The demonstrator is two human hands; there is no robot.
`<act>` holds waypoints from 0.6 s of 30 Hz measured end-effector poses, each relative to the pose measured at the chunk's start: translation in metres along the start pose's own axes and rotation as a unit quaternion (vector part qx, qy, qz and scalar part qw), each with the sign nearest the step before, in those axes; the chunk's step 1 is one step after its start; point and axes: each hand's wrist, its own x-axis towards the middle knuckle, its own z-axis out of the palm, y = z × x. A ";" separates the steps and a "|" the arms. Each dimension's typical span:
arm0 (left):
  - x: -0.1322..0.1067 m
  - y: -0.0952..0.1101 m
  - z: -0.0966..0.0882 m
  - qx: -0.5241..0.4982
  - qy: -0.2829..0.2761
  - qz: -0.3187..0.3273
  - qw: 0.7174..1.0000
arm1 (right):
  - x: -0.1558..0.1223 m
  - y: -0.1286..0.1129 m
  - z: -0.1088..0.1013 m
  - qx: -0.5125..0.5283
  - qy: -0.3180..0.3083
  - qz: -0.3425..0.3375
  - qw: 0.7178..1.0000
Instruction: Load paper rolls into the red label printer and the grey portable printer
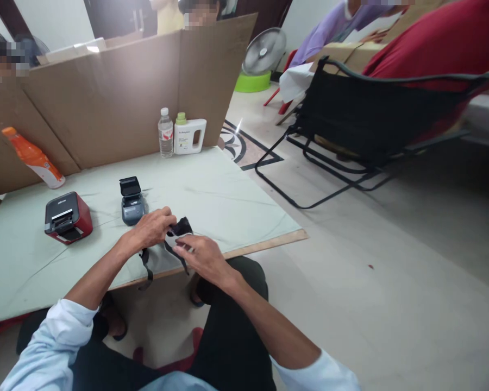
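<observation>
Where bare tabletop meets its edge, our left hand pinches a black strap. Our right hand: grip, we can't tell.

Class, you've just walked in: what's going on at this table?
A seated person's left hand holds a small black item near the edge of the table; the right hand is close beside it, contact unclear. Left of both hands, a dark device has its lid raised; farther left sits a red-and-black device.
</observation>
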 end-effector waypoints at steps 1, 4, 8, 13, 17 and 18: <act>-0.001 0.003 0.004 0.014 -0.019 0.005 1.000 | 0.000 -0.002 -0.005 0.001 0.028 0.005 1.000; -0.003 0.009 0.014 0.058 -0.062 0.012 0.996 | 0.007 -0.003 -0.013 0.016 0.126 0.003 0.992; -0.006 0.010 0.016 0.048 -0.062 0.013 0.997 | 0.022 0.005 -0.007 0.040 0.184 -0.008 0.982; -0.026 -0.007 -0.011 -0.032 0.002 -0.019 0.999 | 0.031 0.018 0.004 0.076 0.142 -0.005 0.987; -0.068 -0.034 -0.034 -0.073 0.069 -0.108 0.989 | 0.036 0.016 0.006 0.086 0.138 -0.012 0.987; -0.080 -0.039 -0.036 -0.088 0.065 -0.132 0.985 | 0.038 0.014 0.006 0.086 0.139 -0.018 0.986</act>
